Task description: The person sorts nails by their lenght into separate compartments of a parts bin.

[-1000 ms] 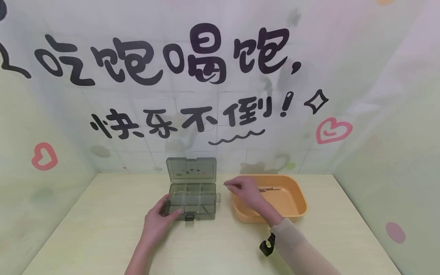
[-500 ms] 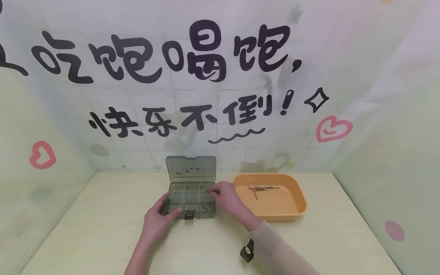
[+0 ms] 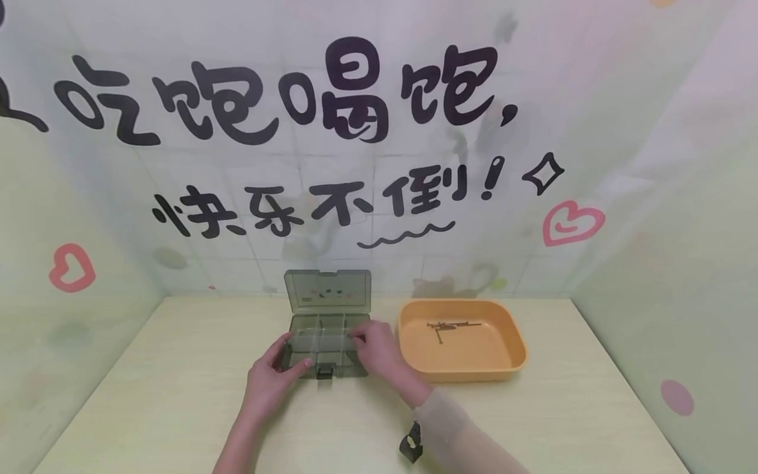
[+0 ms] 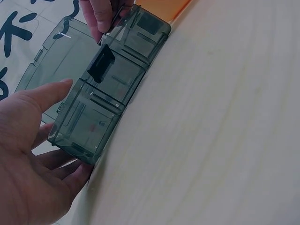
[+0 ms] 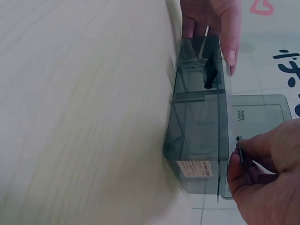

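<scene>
A translucent grey compartment box (image 3: 327,343) stands on the table with its lid (image 3: 329,291) raised at the back. My left hand (image 3: 269,385) grips its left end, thumb over the front rim and fingers around the side. Over the right-hand compartments, my right hand (image 3: 379,349) pinches a thin dark screw (image 4: 116,18) between thumb and fingertips. In the right wrist view the screw (image 5: 241,154) shows close to the box's upper edge, partly hidden by the fingers. A black latch (image 3: 325,372) sits at the box's front.
An orange tray (image 3: 468,373) stands right of the box, with several thin brown screws (image 3: 447,326) lying in its back left part. The pale table (image 3: 195,395) is bordered by a lettered back wall (image 3: 403,270) and side walls.
My right hand has moved left from above the tray to the box's right compartments, carrying the screw, then slightly lower. My left hand has stayed on the box.
</scene>
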{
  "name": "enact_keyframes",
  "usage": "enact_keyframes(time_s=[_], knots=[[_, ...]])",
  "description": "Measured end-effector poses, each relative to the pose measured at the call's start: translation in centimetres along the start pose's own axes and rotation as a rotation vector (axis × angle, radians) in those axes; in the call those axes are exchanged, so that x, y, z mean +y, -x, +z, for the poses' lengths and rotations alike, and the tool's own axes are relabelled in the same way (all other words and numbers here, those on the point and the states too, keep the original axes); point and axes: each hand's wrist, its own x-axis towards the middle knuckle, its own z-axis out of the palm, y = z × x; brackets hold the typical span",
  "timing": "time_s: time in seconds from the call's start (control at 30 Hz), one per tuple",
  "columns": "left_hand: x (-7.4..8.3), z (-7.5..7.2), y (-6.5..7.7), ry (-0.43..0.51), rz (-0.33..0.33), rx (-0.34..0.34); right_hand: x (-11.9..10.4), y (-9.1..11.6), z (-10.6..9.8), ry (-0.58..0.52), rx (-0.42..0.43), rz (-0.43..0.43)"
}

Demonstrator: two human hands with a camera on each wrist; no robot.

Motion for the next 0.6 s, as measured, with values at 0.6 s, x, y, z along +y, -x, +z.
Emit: enact_keyframes(time_s=[0.6], knots=[[0.0,-0.1,0.0,-0.006,0.001,-0.005,0.6,0.2,-0.6,-0.020,0.040,0.015]])
